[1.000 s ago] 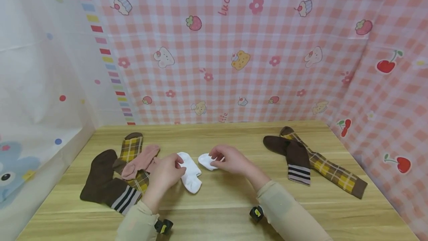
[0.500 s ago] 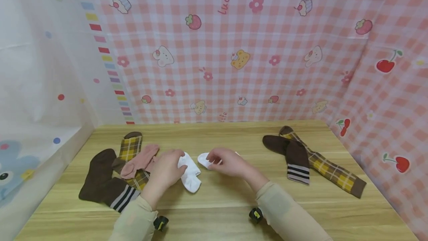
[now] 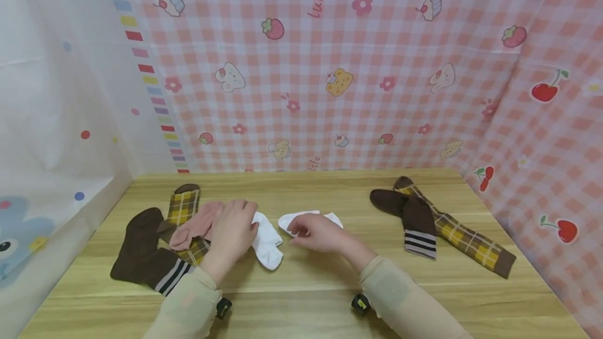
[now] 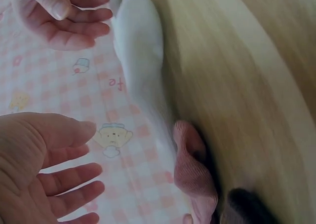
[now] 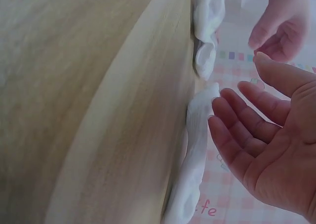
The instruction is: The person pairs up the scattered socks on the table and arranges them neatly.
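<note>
Two white socks lie side by side at the middle of the table. My left hand [image 3: 234,232] hovers between the left white sock [image 3: 268,247] and a pink sock [image 3: 190,228], its fingers relaxed and holding nothing. In the left wrist view its fingers are spread apart from the cloth. My right hand [image 3: 316,232] hangs over the right white sock [image 3: 335,219] and partly hides it in the head view. The right wrist view shows that hand [image 5: 274,145] with loosely bent fingers, nothing in them, beside the white sock [image 5: 195,150].
At the left, a brown sock with striped cuff [image 3: 138,250] and a yellow plaid sock [image 3: 183,208] lie with the pink one. Another brown striped sock [image 3: 419,226] crosses a plaid sock [image 3: 471,239] at the right. A checked cloth [image 3: 301,119] hangs behind the table [image 3: 301,302].
Both hands have loosened from the white socks, which stay on the table. My left hand has moved slightly left and back toward the pink sock; more of the right white sock shows.
</note>
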`<act>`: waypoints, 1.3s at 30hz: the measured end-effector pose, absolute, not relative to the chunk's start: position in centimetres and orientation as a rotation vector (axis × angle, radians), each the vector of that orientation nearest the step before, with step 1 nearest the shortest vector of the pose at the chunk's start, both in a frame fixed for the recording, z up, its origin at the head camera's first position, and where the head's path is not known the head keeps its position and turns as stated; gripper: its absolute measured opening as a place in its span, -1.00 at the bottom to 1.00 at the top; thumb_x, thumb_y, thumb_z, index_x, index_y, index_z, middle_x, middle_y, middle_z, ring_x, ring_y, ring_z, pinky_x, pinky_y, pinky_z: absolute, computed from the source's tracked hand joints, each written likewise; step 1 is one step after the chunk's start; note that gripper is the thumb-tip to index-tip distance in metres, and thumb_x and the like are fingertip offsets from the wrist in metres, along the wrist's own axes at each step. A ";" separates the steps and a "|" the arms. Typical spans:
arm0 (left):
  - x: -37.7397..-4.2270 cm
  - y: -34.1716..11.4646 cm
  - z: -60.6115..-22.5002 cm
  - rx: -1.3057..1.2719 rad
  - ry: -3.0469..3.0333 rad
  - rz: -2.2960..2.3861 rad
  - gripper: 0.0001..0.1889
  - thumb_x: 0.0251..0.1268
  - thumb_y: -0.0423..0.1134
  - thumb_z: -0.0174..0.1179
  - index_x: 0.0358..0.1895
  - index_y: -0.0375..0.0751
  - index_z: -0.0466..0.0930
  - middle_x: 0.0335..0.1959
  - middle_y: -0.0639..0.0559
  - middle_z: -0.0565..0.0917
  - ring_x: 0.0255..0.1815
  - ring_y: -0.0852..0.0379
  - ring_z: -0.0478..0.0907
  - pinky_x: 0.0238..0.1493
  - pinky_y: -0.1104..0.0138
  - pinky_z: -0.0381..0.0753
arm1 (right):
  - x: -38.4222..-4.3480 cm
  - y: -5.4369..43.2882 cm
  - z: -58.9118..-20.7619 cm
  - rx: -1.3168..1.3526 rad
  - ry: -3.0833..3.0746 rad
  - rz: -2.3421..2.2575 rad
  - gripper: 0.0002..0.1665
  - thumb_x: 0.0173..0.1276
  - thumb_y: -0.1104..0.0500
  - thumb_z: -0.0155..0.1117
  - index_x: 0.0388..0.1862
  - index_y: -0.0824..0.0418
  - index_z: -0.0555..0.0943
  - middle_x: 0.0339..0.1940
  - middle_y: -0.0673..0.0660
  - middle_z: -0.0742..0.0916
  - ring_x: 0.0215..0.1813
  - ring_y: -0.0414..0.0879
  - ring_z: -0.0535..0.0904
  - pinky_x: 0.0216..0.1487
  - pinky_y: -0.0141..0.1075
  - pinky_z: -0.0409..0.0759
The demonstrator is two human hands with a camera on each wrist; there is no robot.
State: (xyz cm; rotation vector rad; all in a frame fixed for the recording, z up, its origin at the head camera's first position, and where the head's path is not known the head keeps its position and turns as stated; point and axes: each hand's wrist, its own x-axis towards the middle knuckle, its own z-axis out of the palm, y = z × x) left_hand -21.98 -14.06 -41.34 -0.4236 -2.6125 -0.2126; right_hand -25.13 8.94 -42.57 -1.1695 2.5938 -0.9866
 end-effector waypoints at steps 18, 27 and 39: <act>-24.0 -14.4 -41.6 -0.488 -2.607 -0.106 -0.70 -0.01 -0.33 0.49 -0.19 -0.27 0.62 -0.17 -0.17 0.66 -0.11 -0.20 0.59 0.05 -0.07 0.49 | -24.0 7.0 -43.1 -1.068 2.738 -0.717 -0.78 0.24 0.07 0.45 -0.23 0.15 0.67 -0.50 -0.14 0.59 -0.39 -0.28 0.46 -0.27 -0.37 0.48; -24.8 -14.3 -42.0 -0.469 -2.689 -0.063 -0.72 0.04 -0.28 0.47 -0.19 -0.24 0.61 -0.14 -0.16 0.65 -0.08 -0.19 0.58 0.07 -0.07 0.49 | -23.4 5.9 -43.1 -1.004 2.763 -0.645 -0.79 0.21 0.04 0.47 -0.38 0.12 0.64 -0.59 -0.15 0.53 -0.47 -0.26 0.42 -0.38 -0.38 0.41; -25.8 -14.4 -42.9 -0.486 -2.817 -0.054 -0.68 0.14 -0.29 0.41 -0.05 -0.26 0.61 -0.05 -0.19 0.63 -0.04 -0.17 0.57 -0.06 -0.03 0.60 | -22.9 4.6 -42.9 -0.859 2.783 -0.483 -0.68 0.24 -0.04 0.45 -0.58 0.05 0.57 -0.66 -0.15 0.47 -0.55 -0.27 0.35 -0.49 -0.39 0.34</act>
